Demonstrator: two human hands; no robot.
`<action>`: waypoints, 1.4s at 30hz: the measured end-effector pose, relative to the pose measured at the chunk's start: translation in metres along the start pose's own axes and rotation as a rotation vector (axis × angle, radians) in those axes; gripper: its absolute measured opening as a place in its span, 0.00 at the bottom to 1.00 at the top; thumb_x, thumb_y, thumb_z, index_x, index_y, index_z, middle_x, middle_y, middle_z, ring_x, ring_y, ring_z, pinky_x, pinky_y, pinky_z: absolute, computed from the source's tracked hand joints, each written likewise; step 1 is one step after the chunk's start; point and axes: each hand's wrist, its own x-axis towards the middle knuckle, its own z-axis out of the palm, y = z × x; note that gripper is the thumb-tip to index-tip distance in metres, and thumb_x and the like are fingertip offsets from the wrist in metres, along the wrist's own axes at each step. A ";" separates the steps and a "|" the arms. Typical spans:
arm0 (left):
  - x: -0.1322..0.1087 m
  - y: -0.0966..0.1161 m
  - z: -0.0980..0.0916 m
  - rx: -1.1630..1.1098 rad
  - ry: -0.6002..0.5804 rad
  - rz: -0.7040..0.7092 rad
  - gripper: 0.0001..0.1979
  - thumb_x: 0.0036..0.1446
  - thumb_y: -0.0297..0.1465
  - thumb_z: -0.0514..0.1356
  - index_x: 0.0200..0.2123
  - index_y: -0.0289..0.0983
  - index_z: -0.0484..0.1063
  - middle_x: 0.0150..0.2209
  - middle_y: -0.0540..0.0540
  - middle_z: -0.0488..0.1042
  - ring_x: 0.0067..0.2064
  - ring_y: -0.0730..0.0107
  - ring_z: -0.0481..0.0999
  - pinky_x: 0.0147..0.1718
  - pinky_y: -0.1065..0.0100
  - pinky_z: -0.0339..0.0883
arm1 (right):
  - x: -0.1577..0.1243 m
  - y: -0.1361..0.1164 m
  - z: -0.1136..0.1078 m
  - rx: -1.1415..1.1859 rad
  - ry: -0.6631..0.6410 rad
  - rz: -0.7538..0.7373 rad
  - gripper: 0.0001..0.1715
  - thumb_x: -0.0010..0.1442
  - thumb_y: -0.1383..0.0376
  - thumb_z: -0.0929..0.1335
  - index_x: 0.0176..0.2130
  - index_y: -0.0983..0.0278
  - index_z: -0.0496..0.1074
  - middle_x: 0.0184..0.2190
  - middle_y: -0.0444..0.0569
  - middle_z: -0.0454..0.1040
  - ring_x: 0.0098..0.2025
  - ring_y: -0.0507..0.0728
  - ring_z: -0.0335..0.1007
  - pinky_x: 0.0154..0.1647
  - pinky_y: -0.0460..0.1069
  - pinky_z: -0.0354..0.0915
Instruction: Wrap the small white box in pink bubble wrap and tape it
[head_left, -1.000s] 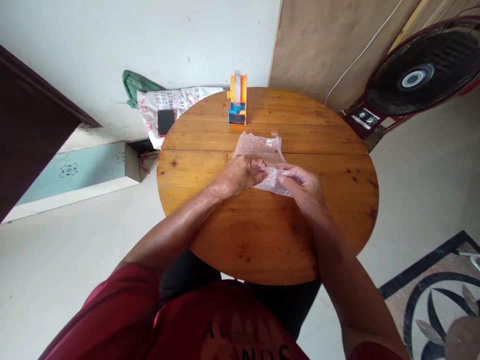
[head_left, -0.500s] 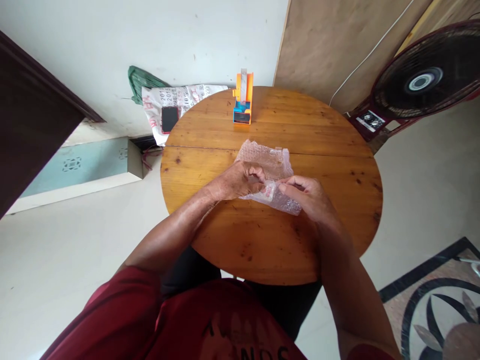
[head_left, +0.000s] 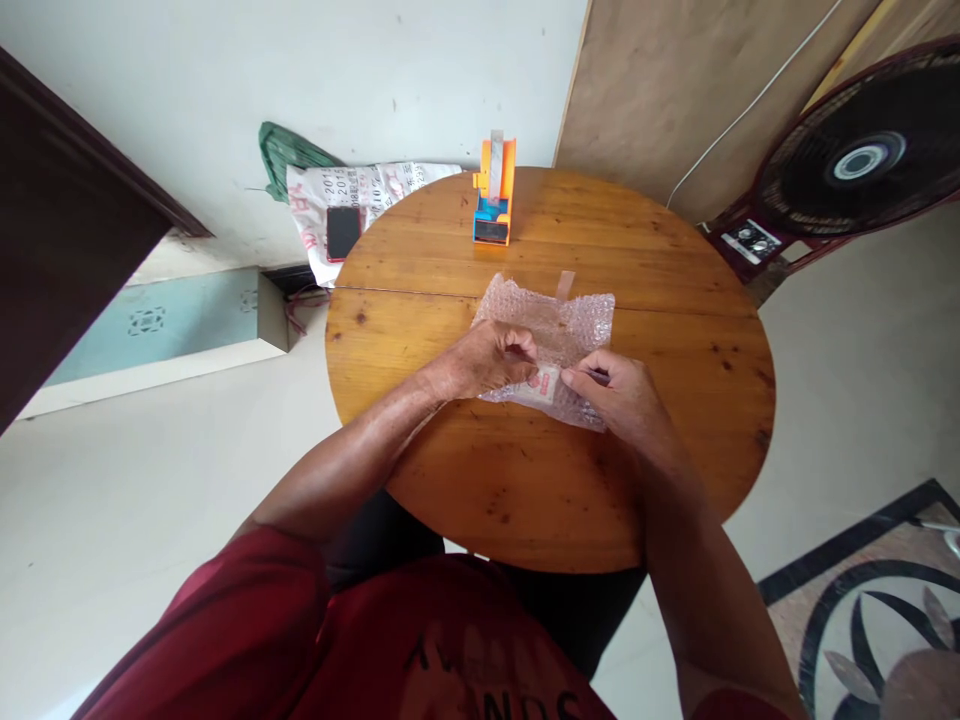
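Observation:
A sheet of clear bubble wrap (head_left: pixel 581 325) lies spread on the round wooden table. On its near part, between my hands, is a small white packet (head_left: pixel 546 386) with red print. My left hand (head_left: pixel 495 358) is closed in a pinch at the packet's left edge. From the other side, my right hand (head_left: pixel 615 388) pinches thumb against forefinger at its right edge. The fingertips hide part of both edges. A short strip of tape (head_left: pixel 565 285) sticks out from the wrap's far edge.
An orange and blue tape dispenser (head_left: pixel 493 195) stands at the table's far side. Beyond the left edge, a phone (head_left: pixel 343 234) rests on a printed white sack (head_left: pixel 304 215). A large fan (head_left: pixel 862 160) is to the right of the table.
The bubble wrap's far right part has unfolded outward, and the tape strip now points away from me. More of the white packet shows between my hands, which stay nearly in place.

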 end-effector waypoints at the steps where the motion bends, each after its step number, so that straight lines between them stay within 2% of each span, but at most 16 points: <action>1: 0.000 0.000 0.000 -0.005 0.003 -0.003 0.04 0.50 0.28 0.65 0.27 0.33 0.75 0.23 0.53 0.72 0.24 0.81 0.64 0.24 0.76 0.57 | 0.000 0.000 0.000 0.002 0.004 0.006 0.17 0.55 0.53 0.70 0.24 0.61 0.69 0.21 0.43 0.68 0.26 0.54 0.62 0.28 0.50 0.57; 8: 0.000 0.001 0.001 -0.025 0.009 -0.019 0.02 0.50 0.27 0.63 0.27 0.33 0.75 0.24 0.52 0.73 0.24 0.81 0.66 0.24 0.77 0.58 | 0.001 0.003 0.003 -0.027 0.043 0.004 0.15 0.54 0.54 0.70 0.25 0.60 0.68 0.23 0.43 0.70 0.27 0.55 0.64 0.29 0.51 0.58; 13: 0.000 0.001 0.001 -0.034 0.005 -0.033 0.02 0.50 0.26 0.63 0.27 0.33 0.75 0.24 0.52 0.73 0.24 0.81 0.66 0.23 0.77 0.58 | 0.000 0.000 0.008 -0.125 0.141 -0.071 0.10 0.54 0.58 0.71 0.28 0.58 0.66 0.26 0.43 0.72 0.29 0.56 0.67 0.32 0.51 0.61; 20: 0.001 0.001 0.002 -0.036 -0.004 -0.026 0.01 0.51 0.25 0.62 0.30 0.33 0.73 0.27 0.52 0.74 0.26 0.81 0.68 0.26 0.77 0.61 | -0.001 0.002 0.012 -0.061 0.167 -0.180 0.07 0.57 0.61 0.69 0.37 0.58 0.69 0.37 0.48 0.77 0.38 0.59 0.74 0.41 0.54 0.68; 24: 0.001 -0.003 0.004 -0.067 -0.007 -0.025 0.02 0.52 0.26 0.62 0.31 0.34 0.72 0.27 0.52 0.74 0.26 0.80 0.68 0.25 0.77 0.60 | -0.002 0.003 0.014 -0.039 0.129 -0.221 0.06 0.59 0.62 0.68 0.40 0.57 0.70 0.39 0.48 0.77 0.41 0.60 0.75 0.45 0.56 0.69; 28: 0.003 -0.005 0.004 -0.070 -0.005 -0.021 0.03 0.52 0.27 0.62 0.32 0.34 0.72 0.27 0.52 0.74 0.27 0.80 0.69 0.26 0.77 0.60 | -0.003 0.000 0.013 -0.022 0.123 -0.191 0.08 0.60 0.61 0.67 0.42 0.57 0.70 0.40 0.50 0.78 0.42 0.61 0.75 0.43 0.56 0.70; 32: 0.002 -0.002 0.004 -0.058 -0.014 -0.021 0.03 0.52 0.26 0.62 0.32 0.35 0.72 0.27 0.53 0.74 0.26 0.81 0.67 0.25 0.77 0.60 | -0.005 -0.003 0.013 -0.034 0.141 -0.380 0.07 0.62 0.63 0.66 0.42 0.57 0.70 0.49 0.53 0.74 0.54 0.63 0.71 0.55 0.59 0.68; 36: 0.002 -0.002 0.004 -0.069 -0.032 -0.014 0.02 0.53 0.25 0.60 0.32 0.35 0.72 0.28 0.52 0.75 0.26 0.80 0.68 0.26 0.77 0.60 | -0.006 -0.007 0.013 -0.036 0.060 -0.495 0.08 0.65 0.64 0.63 0.38 0.58 0.73 0.56 0.55 0.70 0.61 0.63 0.66 0.63 0.61 0.61; 39: 0.004 -0.006 0.005 -0.093 -0.032 0.025 0.01 0.54 0.26 0.61 0.31 0.35 0.72 0.28 0.52 0.74 0.29 0.78 0.70 0.28 0.76 0.62 | -0.006 -0.008 0.015 -0.055 -0.012 -0.493 0.10 0.65 0.61 0.65 0.38 0.58 0.76 0.58 0.54 0.69 0.64 0.64 0.63 0.65 0.62 0.60; 42: 0.005 -0.008 0.005 -0.085 -0.022 0.022 0.02 0.53 0.27 0.61 0.32 0.35 0.72 0.29 0.51 0.74 0.31 0.77 0.71 0.31 0.75 0.65 | -0.005 -0.005 0.016 -0.072 -0.015 -0.466 0.10 0.64 0.59 0.67 0.39 0.57 0.78 0.60 0.53 0.68 0.62 0.64 0.66 0.64 0.62 0.62</action>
